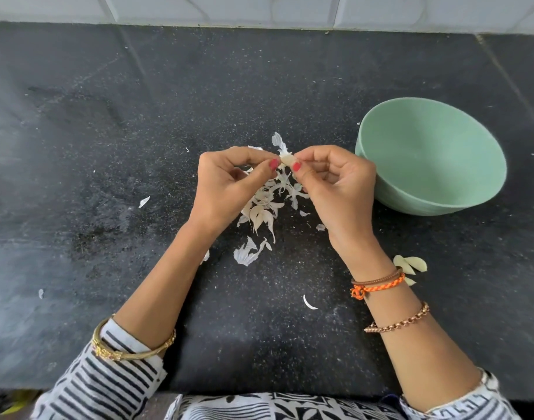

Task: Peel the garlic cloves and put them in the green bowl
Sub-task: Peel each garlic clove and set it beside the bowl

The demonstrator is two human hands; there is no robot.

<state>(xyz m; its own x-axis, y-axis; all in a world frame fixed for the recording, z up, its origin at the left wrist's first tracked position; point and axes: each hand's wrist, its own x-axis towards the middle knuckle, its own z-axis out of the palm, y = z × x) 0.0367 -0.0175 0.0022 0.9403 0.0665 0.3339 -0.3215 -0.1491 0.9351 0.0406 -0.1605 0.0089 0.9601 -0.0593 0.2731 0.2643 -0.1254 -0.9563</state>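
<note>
Both hands pinch one small pale garlic clove (287, 160) w/ thumb & fingertips, tight & narrow. The left hand (229, 183) holds one end, the right hand (335, 189) holds the other. I think that's so one hand can keep it from slipping while the other picks at the thin skin.

She holds the clove up in the air, right over the heap of white papery garlic skins (265, 207) on the black speckled stone counter (108, 147). Prob so new bits drop onto the same heap & the mess stays in one spot.

The round mint-green bowl (426, 153) sits just beside the right hand, tipped a little toward her. Good place for it: a short hop to drop the clove in. What I can see of the inside looks bare; the near part is hidden by the rim.

A few more pale cloves (411, 263) lie on the counter near her right wrist, behind the orange thread band (377, 286). Can't tell if they're peeled or not.
</note>
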